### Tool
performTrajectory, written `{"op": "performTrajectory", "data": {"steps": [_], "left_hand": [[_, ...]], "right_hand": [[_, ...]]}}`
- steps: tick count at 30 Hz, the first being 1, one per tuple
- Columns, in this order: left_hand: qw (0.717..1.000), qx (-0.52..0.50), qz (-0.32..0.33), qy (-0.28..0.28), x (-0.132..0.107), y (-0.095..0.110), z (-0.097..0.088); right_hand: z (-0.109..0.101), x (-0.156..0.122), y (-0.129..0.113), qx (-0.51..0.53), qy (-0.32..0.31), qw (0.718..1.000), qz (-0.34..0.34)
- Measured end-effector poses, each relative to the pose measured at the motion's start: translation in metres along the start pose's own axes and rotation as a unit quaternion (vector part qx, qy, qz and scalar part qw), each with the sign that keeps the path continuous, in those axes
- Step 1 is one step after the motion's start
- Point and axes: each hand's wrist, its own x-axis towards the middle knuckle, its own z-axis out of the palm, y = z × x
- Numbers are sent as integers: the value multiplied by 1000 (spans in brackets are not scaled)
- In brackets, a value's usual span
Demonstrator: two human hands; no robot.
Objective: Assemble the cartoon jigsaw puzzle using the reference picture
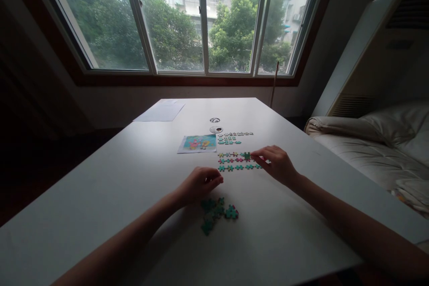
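My right hand (277,163) rests on the white table (100,196), its fingertips pinched on a jigsaw piece at the right end of rows of joined green and pink puzzle pieces (234,161). Just left of those rows lies my left hand (200,183), fingers curled loosely on the tabletop with nothing visible in them. A small heap of loose green puzzle pieces (217,213) sits right below my left hand. Farther back lie two shorter rows of pieces (233,138) and a colourful reference picture (197,143).
A sheet of paper (160,111) lies at the table's far left. Two small round objects (216,125) sit behind the picture. A wide window spans the far wall. A sofa with pale cushions (375,143) stands to the right of the table.
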Motion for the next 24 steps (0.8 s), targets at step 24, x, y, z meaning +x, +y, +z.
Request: {"op": "performTrajectory", "data": {"steps": [24], "left_hand": [[1000,18,-8,-9,1,-11,-16]], "right_hand": [[99,80,111,-23,-242,944,221]]}}
